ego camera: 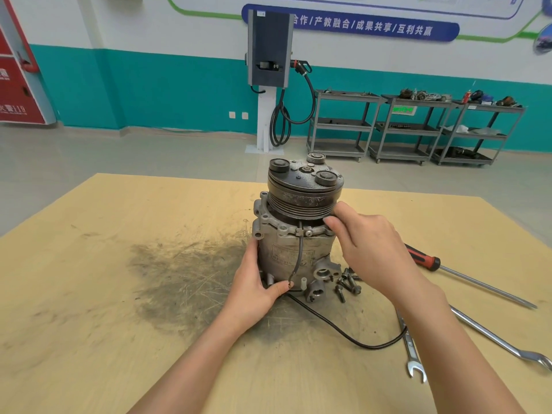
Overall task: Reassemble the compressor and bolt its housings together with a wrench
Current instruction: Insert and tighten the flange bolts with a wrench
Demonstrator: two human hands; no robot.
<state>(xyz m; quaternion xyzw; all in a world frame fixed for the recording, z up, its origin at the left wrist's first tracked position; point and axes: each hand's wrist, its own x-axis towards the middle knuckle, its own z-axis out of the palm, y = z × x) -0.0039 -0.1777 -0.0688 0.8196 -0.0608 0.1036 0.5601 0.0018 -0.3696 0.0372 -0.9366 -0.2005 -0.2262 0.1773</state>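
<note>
Two hands are set on the compressor (294,234), stood upright mid-desk (119,264): the left hand (254,285) is wrapped round its lower housing to steady it, the right hand (367,243) fingering the flange; bolts (346,282) and wrench (413,351) are kept close, likely for fastening

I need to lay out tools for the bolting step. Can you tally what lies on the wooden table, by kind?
Grey metal compressor with black pulley: 1
Red-and-black-handled screwdriver: 1
Silver open-ended wrenches: 2
Loose dark bolts, piled: about 5, overlapping, so uncertain
Black cable: 1
Total: about 10
</note>
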